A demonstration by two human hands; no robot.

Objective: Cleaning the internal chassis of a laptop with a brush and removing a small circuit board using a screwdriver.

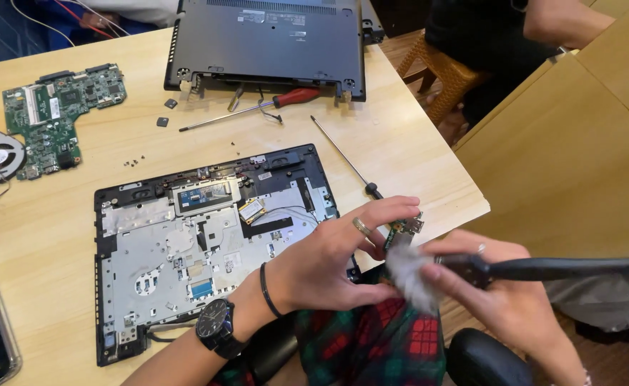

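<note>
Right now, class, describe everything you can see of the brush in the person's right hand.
The brush has pale grey-white bristles, soft and fluffy, and a long black handle ending in yellow at the picture's right edge. It lies nearly level, bristles pointing left. The right hand grips the handle just behind the bristles, which press against a small green circuit board pinched in the left hand, off the wooden table's near edge.

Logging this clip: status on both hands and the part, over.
Left hand pinches small green circuit board. Right hand grips brush, white bristles against the board. Nothing in the way; opened laptop chassis alongside.
</note>
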